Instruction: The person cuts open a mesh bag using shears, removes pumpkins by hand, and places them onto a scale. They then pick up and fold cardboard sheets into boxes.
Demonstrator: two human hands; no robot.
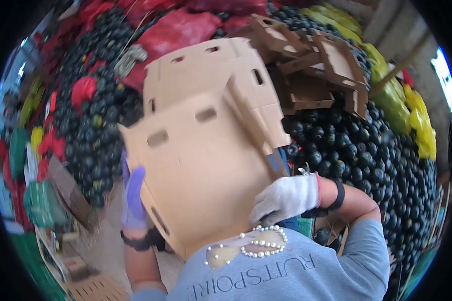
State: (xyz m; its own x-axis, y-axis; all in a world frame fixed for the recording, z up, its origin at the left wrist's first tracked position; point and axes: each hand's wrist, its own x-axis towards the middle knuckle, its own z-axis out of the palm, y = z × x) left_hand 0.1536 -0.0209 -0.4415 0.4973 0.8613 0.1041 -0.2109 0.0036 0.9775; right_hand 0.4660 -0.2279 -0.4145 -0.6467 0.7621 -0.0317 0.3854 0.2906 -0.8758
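Observation:
A partly folded cardboard box (201, 170) with oval cut-out holes is held up in front of my chest, one side flap standing up at its right. My left hand (134, 200), in a purple glove, grips its left edge with the thumb on the near face. In a white glove, my right hand (286, 199) is closed at its lower right corner; some fingertips are hidden. Just beyond lies a flat cardboard blank (196, 72) with slots, partly covered by the held box.
Dark green round squashes (371, 160) are heaped on the right, with another heap (93, 135) at left. Folded cardboard trays (306, 90) sit piled at the back right. Red mesh sacks (181, 37) and yellow sacks (386, 85) lie behind. A green bag (45, 203) stands at left.

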